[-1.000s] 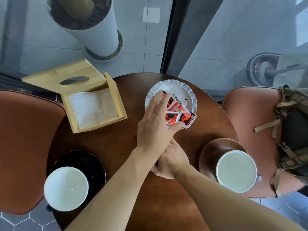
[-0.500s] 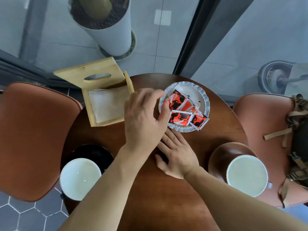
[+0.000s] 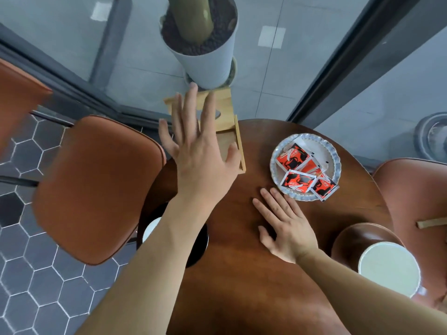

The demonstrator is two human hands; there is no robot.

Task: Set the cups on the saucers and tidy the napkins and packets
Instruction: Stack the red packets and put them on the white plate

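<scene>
1. Looking down from the head camera, a round dark wooden table [image 3: 242,274] fills the lower middle of the view, with both bare arms stretched over it.
2. The left hand [image 3: 200,151] is spread wide, fingers splayed, holding nothing; it hangs in front of the wooden napkin box [image 3: 232,131] at the table's far left edge and hides most of it. Whether the palm touches the box cannot be told.
3. The box's lid [image 3: 222,102] stands raised behind the fingers, with an edge of its slot showing beside the hand; the napkins inside are hidden.
4. The right hand [image 3: 285,226] lies flat, palm down, on the bare tabletop, fingers straight and slightly apart, gripping nothing. Its fingertips sit just beside the near rim of the scalloped plate [image 3: 335,155].
5. On that plate lie the red packets [image 3: 300,181], several overlapping, one corner jutting over the plate's near right rim.
6. At the near right, a white cup [image 3: 389,269] sits on a brown saucer [image 3: 358,235].
7. At the near left, another white cup [image 3: 151,229] stands on a black saucer [image 3: 200,247]; the left forearm covers most of both.
8. Orange-brown chairs [image 3: 96,187] flank the table, and a white planter [image 3: 205,61] stands on the floor beyond the glass.
</scene>
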